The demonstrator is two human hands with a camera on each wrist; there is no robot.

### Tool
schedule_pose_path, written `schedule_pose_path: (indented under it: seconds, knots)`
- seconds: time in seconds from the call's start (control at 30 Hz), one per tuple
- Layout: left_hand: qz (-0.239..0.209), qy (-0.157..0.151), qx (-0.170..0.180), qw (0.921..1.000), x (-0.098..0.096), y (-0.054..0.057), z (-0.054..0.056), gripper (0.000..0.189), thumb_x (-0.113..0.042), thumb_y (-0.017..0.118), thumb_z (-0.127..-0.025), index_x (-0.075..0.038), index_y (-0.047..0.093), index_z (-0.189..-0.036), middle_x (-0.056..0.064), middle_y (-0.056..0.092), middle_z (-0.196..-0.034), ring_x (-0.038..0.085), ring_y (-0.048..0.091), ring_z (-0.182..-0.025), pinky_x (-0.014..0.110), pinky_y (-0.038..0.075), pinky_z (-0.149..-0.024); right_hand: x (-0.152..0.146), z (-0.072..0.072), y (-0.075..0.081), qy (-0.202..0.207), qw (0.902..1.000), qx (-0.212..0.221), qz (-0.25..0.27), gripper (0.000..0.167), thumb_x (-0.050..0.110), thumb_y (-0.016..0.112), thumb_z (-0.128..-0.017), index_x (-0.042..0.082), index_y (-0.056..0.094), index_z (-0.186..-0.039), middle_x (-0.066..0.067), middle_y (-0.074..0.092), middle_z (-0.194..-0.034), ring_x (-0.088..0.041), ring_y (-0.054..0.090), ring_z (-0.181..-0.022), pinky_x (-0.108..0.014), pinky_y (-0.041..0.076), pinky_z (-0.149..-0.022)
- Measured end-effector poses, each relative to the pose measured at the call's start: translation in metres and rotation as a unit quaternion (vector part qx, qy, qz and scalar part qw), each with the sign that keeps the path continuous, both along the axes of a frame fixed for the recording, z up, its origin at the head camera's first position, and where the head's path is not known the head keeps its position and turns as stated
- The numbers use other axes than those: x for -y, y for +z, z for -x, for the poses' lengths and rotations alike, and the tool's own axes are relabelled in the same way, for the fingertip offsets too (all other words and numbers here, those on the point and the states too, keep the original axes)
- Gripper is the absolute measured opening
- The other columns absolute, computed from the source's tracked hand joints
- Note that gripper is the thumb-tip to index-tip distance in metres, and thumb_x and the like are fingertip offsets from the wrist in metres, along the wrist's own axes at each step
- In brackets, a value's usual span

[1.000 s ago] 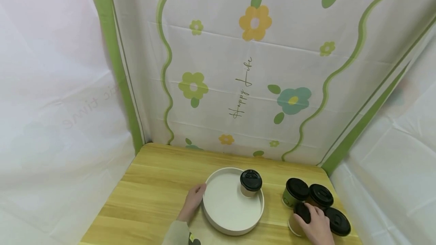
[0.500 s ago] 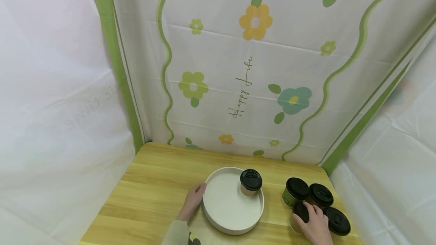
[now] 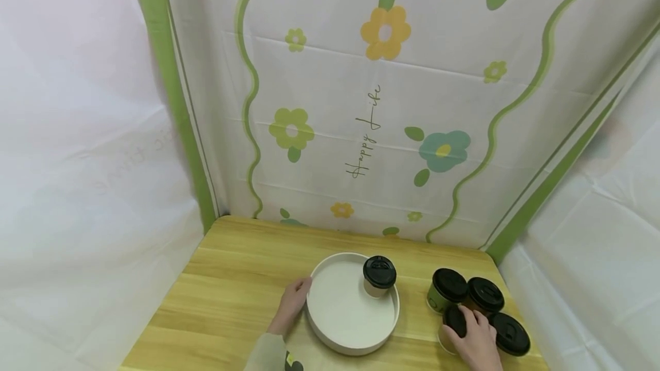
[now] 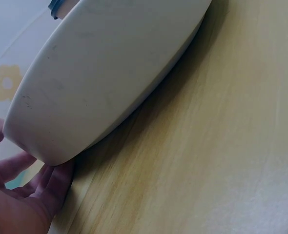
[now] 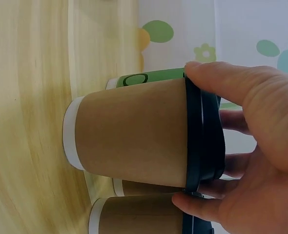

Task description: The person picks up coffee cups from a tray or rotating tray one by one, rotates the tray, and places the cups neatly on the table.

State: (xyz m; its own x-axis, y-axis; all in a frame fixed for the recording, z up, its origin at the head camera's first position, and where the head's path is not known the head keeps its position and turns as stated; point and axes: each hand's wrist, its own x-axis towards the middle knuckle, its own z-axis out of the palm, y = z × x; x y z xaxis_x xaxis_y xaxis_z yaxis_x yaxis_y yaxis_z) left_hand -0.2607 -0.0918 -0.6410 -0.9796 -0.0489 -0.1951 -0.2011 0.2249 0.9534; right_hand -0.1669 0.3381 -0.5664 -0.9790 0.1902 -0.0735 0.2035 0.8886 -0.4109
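Observation:
A round cream tray (image 3: 353, 325) stands on the table. At its left side, my left hand (image 3: 293, 305) holds the rim, with thumb and fingers around the wall in the left wrist view. Inside the tray, toward the far right, is a paper cup (image 3: 376, 289) with a black lid. To the right, my right hand (image 3: 478, 341) grips a brown paper cup (image 5: 132, 134) by its black lid (image 5: 204, 136), thumb on one side and fingers on the other. The head view mostly hides this cup's body behind the hand.
Close around the gripped cup stand a green paper cup (image 3: 438, 299) and two more black-lidded cups (image 3: 486, 295), near the table's right edge. Bare wood (image 3: 232, 279) lies left of the tray. A white flowered curtain (image 3: 319, 90) hangs behind the table.
The brown cup in my right hand has shifted very slightly away from me since the first frame. My left hand and the tray have stayed in place.

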Motion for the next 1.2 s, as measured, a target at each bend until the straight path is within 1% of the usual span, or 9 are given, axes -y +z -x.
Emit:
schedule_pose_path:
  seconds: [0.17,0.3,0.4,0.53,0.8,0.87,1.0,1.07,1.2]
  knots:
    - [0.002,0.002,-0.001,1.0,0.0,-0.001,0.0,0.06,-0.052,0.046,-0.1,-0.003,0.059,-0.132,0.021,0.06,-0.134,0.043,0.051,-0.128,0.058,0.042,-0.108,0.0,0.001,0.002,0.0,1.0,0.006,0.0,0.104,0.078,0.057,-0.078,-0.005,0.042,-0.139,-0.047,0.03,-0.138,-0.066,0.027,-0.124,-0.075,0.027,-0.099]
    - [0.003,0.003,-0.001,1.0,0.0,-0.001,-0.001,0.061,-0.054,0.046,-0.1,-0.003,0.059,-0.132,0.021,0.059,-0.134,0.044,0.051,-0.128,0.059,0.041,-0.108,0.001,0.0,0.005,0.001,0.9999,0.01,0.002,0.102,0.077,0.058,-0.079,-0.004,0.042,-0.14,-0.047,0.03,-0.138,-0.068,0.027,-0.122,-0.076,0.029,-0.097]
    - [0.001,0.002,-0.003,1.0,0.0,-0.001,-0.001,0.06,-0.053,0.047,-0.1,-0.003,0.059,-0.131,0.022,0.06,-0.134,0.044,0.051,-0.128,0.059,0.041,-0.108,0.001,0.0,0.009,0.003,1.0,0.006,0.003,0.095,0.071,0.06,-0.083,-0.004,0.042,-0.139,-0.047,0.032,-0.137,-0.068,0.029,-0.121,-0.074,0.031,-0.095]
    - [0.001,0.001,-0.005,1.0,0.0,0.0,-0.001,0.059,-0.052,0.047,-0.1,-0.003,0.059,-0.131,0.022,0.06,-0.133,0.044,0.051,-0.128,0.059,0.041,-0.108,0.003,0.0,0.012,-0.004,1.0,-0.001,0.006,0.079,0.055,0.061,-0.09,-0.004,0.043,-0.139,-0.045,0.033,-0.138,-0.064,0.031,-0.123,-0.073,0.031,-0.097]
    - [-0.005,0.006,0.004,1.0,0.0,0.001,-0.001,0.06,-0.053,0.047,-0.099,-0.004,0.058,-0.132,0.022,0.059,-0.135,0.044,0.05,-0.129,0.06,0.04,-0.109,0.008,0.002,0.021,-0.028,0.9988,-0.017,0.035,0.064,0.043,0.051,-0.098,-0.004,0.042,-0.14,-0.037,0.036,-0.142,-0.055,0.029,-0.13,-0.067,0.025,-0.105]
    - [-0.007,0.006,0.007,0.9999,0.0,0.001,-0.001,0.059,-0.052,0.048,-0.099,-0.004,0.058,-0.132,0.022,0.059,-0.135,0.044,0.05,-0.129,0.06,0.04,-0.109,0.01,0.002,0.024,-0.039,0.9982,-0.029,0.035,0.061,0.041,0.051,-0.098,-0.004,0.043,-0.139,-0.036,0.037,-0.142,-0.054,0.03,-0.13,-0.067,0.025,-0.105]
    - [-0.013,0.005,0.012,0.9998,0.001,0.0,-0.002,0.058,-0.051,0.048,-0.1,-0.004,0.058,-0.133,0.022,0.058,-0.135,0.045,0.049,-0.129,0.061,0.04,-0.109,0.015,0.001,0.026,-0.058,0.9948,-0.076,0.034,0.052,0.033,0.052,-0.098,-0.004,0.047,-0.135,-0.034,0.041,-0.139,-0.052,0.033,-0.129,-0.064,0.027,-0.104]
    - [-0.013,0.006,0.013,0.9998,0.001,0.0,-0.002,0.059,-0.051,0.048,-0.1,-0.004,0.058,-0.133,0.022,0.058,-0.136,0.045,0.049,-0.13,0.061,0.039,-0.109,0.018,0.001,0.026,-0.056,0.9925,-0.104,0.034,0.048,0.028,0.053,-0.098,-0.004,0.049,-0.133,-0.033,0.044,-0.138,-0.05,0.035,-0.129,-0.061,0.027,-0.105]
    - [-0.013,0.007,0.011,0.9998,0.0,-0.002,-0.001,0.061,-0.053,0.047,-0.099,-0.004,0.057,-0.134,0.022,0.057,-0.137,0.045,0.048,-0.131,0.061,0.038,-0.11,0.025,0.001,0.023,-0.034,0.9873,-0.152,0.031,0.041,0.022,0.057,-0.097,-0.005,0.054,-0.127,-0.033,0.049,-0.132,-0.048,0.04,-0.125,-0.059,0.031,-0.101]
